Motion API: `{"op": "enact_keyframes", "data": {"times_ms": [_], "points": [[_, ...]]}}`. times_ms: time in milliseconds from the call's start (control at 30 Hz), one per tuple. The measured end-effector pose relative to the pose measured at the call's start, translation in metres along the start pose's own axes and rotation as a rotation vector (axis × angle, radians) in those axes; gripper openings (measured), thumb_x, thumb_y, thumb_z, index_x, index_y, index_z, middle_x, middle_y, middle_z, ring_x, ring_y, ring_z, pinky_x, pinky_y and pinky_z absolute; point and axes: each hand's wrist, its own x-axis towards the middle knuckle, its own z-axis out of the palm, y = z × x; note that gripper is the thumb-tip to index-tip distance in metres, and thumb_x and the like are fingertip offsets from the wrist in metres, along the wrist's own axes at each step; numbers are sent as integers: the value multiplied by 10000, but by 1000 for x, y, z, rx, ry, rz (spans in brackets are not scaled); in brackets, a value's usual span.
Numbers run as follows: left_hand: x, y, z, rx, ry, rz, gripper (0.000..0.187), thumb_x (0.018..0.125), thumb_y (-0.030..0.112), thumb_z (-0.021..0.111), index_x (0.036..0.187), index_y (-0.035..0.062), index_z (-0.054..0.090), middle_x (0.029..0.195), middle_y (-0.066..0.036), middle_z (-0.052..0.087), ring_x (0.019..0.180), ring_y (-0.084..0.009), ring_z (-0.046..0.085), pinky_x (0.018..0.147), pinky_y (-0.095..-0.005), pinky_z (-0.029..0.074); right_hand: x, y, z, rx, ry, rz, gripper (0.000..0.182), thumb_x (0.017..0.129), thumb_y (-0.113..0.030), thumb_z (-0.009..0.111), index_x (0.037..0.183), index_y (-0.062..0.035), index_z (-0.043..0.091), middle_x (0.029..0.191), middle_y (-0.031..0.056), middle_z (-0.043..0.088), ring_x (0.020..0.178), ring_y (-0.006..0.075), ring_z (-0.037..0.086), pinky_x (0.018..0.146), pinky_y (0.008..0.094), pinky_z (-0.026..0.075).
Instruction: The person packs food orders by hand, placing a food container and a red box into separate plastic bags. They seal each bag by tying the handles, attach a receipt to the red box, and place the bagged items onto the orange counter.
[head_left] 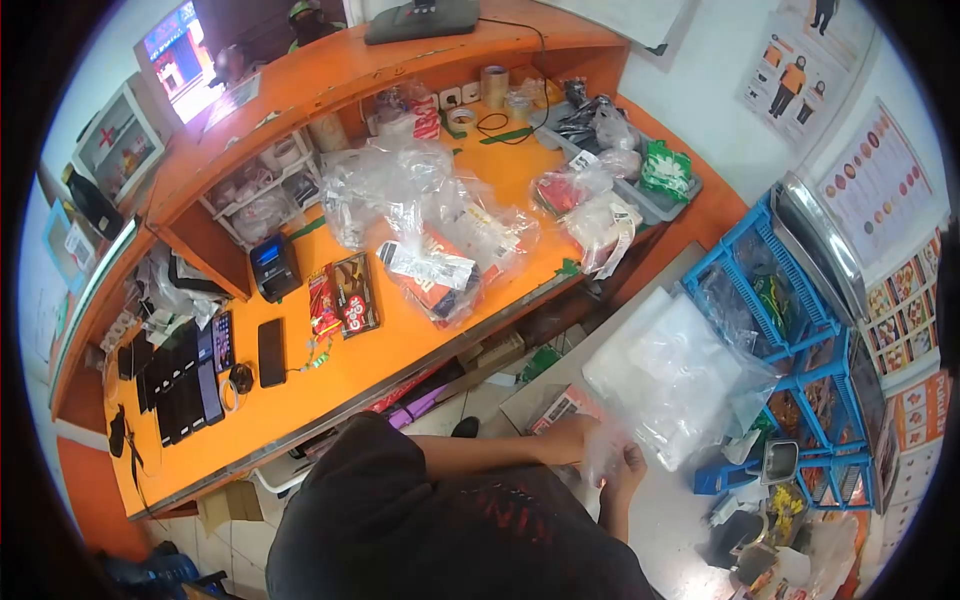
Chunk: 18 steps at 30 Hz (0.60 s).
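Observation:
My left hand (568, 440) is closed on the gathered end of a clear plastic bag (602, 455). On the other side of that bag, my right hand (626, 478) pinches the film with bent fingers. Both hands are close together over the grey work table (660, 535), in front of my dark shirt. Just beyond the left hand is a red and white printed package (566, 404); part of it is hidden. A thick stack of clear plastic bags (672, 365) lies beyond the hands. What the held bag contains, if anything, cannot be made out.
The orange counter (300, 410) carries several dark phones (178, 380), a card terminal (274, 268), snack boxes (352, 292) and filled plastic bags (435, 270). Blue crates (815, 400) stand at the right. A metal container (780, 462) and loose wrappers sit near the table's right side.

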Motion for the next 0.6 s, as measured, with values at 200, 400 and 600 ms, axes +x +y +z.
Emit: {"op": "enact_keyframes", "data": {"times_ms": [200,400,600], "points": [[-2,16,-6,249,118,83,255,672,215,629,867,52,626,930,-123,594,967,-283,522,776,-352,406,2,25,-15,18,-51,-65,53,834,-39,531,804,-6,561,776,38,606,707,93,557,587,253,451],[-16,-10,-2,528,390,186,393,726,280,579,1068,86,589,1233,-140,427,1213,-322,320,974,-465,242,-13,-7,15,-46,5,-77,103,865,-93,505,777,-49,477,686,-14,473,607,73,443,548,232,383],[-17,-32,-1,500,316,244,311,741,251,561,1036,175,618,1241,-119,434,1204,-317,334,1002,-483,198,-2,2,-8,-356,-234,-93,62,842,-45,467,797,-4,479,721,80,514,648,173,505,626,301,420]]}}
